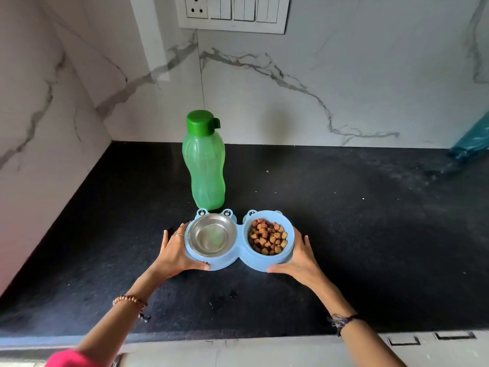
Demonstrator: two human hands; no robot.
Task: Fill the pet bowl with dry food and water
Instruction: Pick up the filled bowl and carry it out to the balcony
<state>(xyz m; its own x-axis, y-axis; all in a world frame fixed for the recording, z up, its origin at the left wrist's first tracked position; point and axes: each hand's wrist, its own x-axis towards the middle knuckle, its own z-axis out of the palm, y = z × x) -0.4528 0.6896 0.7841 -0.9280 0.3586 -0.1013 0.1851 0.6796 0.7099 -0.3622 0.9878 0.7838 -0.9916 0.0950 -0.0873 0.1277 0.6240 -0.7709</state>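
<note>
Blue double pet bowl (239,256) sits on black tabletop (370,221), L hand (177,254) & R hand (297,256) each w/ grip clasping its ends. Kibble (267,236) fills R cup; steel cup (211,235) on L. Green bottle (203,162) upright just behind.

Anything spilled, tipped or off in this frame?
Nothing stands out. The blue double pet bowl sits flat on the black counter, held at each end by the left hand and right hand. Kibble stays inside its cup, the green bottle is upright and capped.
</note>
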